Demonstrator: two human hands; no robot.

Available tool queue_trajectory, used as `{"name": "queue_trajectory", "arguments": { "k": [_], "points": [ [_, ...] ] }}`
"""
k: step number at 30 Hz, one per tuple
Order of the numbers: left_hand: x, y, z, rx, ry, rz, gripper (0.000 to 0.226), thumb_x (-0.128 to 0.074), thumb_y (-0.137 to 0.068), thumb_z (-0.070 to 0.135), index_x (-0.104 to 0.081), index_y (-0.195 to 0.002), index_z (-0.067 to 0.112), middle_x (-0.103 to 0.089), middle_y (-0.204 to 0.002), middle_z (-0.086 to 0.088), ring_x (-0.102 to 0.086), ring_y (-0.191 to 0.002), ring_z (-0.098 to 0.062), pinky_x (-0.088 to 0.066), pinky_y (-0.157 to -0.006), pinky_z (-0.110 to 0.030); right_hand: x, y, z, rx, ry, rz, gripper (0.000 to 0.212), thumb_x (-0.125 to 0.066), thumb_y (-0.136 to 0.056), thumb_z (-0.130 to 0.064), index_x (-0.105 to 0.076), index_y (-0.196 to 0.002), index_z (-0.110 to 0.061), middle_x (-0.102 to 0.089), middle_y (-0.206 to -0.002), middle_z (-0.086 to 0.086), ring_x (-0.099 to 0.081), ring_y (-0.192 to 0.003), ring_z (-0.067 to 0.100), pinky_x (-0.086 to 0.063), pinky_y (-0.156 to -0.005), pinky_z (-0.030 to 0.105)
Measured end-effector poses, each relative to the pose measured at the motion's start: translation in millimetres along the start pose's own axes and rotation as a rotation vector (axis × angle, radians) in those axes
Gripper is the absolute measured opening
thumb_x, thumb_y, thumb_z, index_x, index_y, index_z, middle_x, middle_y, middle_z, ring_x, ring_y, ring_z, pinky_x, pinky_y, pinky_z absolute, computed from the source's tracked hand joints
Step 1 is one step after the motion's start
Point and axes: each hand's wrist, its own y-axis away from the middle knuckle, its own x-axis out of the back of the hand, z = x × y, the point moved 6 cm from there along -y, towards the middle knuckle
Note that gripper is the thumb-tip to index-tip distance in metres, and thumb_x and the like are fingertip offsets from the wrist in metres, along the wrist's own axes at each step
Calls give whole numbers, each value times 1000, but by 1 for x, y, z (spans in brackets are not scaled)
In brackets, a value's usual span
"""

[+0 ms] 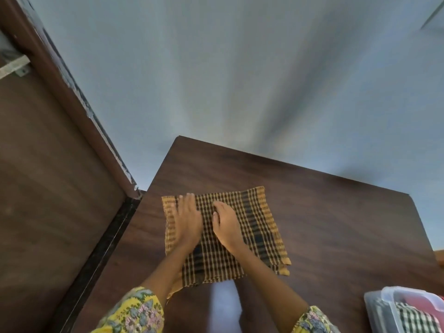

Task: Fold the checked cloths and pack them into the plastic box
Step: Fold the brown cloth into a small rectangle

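An orange-and-black checked cloth [257, 224] lies flat on the dark wooden table [336, 224], folded into a rough square. My left hand [188, 219] rests flat on its left part, fingers straight and pointing away from me. My right hand [225, 227] lies on the cloth's middle with its fingers bent down onto the fabric. The clear plastic box [384, 306] stands at the table's near right corner and holds a black-and-white checked cloth [415, 320] and something red.
A brown wooden panel [48, 176] stands close on the left of the table. A pale blue wall [240, 68] rises behind the table's far edge. Bare tabletop lies to the right of the cloth.
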Motion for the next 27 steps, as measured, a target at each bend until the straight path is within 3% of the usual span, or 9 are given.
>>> {"name": "queue_trajectory", "arguments": {
  "k": [2,3,6,9,13,17,21,25,27],
  "points": [
    [-28,17,14,-124,-133,-112,54,-22,-100,20,-9,-150,6,-9,-159,-11,-2,-148,-25,9,-119,-40,-21,-9,14,73,197,-155,47,-28,-102,-22,-25,-145,-4,-25,-154,14,-19,-145,23,-7,-119,30],
    [-36,26,19,-174,-178,-133,54,-18,-99,23,-12,-149,3,-10,-159,-13,-6,-148,-27,13,-118,-39,-31,-7,24,97,301,-230,51,-21,-102,-26,-13,-147,-5,-11,-157,12,-6,-147,22,2,-120,32],
    [-40,33,18,-223,-203,-129,60,-25,-89,31,-45,-137,1,-43,-145,-16,-41,-136,-30,-10,-119,-42,-40,-7,51,164,489,-285,60,-6,-97,-41,-1,-149,-11,2,-159,6,9,-147,18,14,-118,39],
    [-38,20,0,-162,-185,-160,72,-27,-84,44,-43,-138,0,-42,-146,-17,-39,-137,-31,-25,-113,-47,-22,-17,72,141,504,-223,63,-14,-97,-45,-1,-149,-12,6,-158,3,8,-147,19,15,-116,39],
    [-23,2,-24,-101,-162,-100,78,-21,-85,53,-36,-143,3,-36,-150,-14,-32,-141,-31,-19,-115,-46,22,-22,118,-125,453,-98,64,-25,-99,-43,-5,-149,-11,0,-159,8,4,-147,22,6,-118,36],
    [6,-29,-49,95,-122,27,48,-43,-96,30,-43,-138,7,-48,-140,-13,-43,-130,-30,-31,-108,-50,66,-38,136,-305,213,77,64,-48,-94,-32,-19,-147,-11,-22,-155,13,-18,-144,28,-19,-117,41],
    [20,-48,-53,165,-262,-88,45,-46,-95,29,-39,-137,14,-51,-133,-9,-43,-126,-27,-30,-106,-45,75,-64,130,-439,-109,63,59,-58,-90,-21,-32,-142,-10,-48,-135,10,-42,-127,25,-38,-108,41],
    [27,-52,-41,49,-152,-164,34,-50,-93,19,-44,-127,13,-57,-124,-8,-50,-117,-27,-39,-98,-40,75,-75,124,-455,59,32,19,-58,-89,-16,-64,-106,-9,-63,-109,11,-55,-109,27,-50,-91,39],
    [32,-46,-29,-50,0,-202,35,-48,-92,9,-42,-127,10,-56,-122,-11,-53,-111,-26,-45,-92,-37,79,-70,118,-441,62,103,8,-60,-88,-16,-66,-91,-11,-61,-101,7,-54,-102,23,-51,-83,34]
  ]
}}
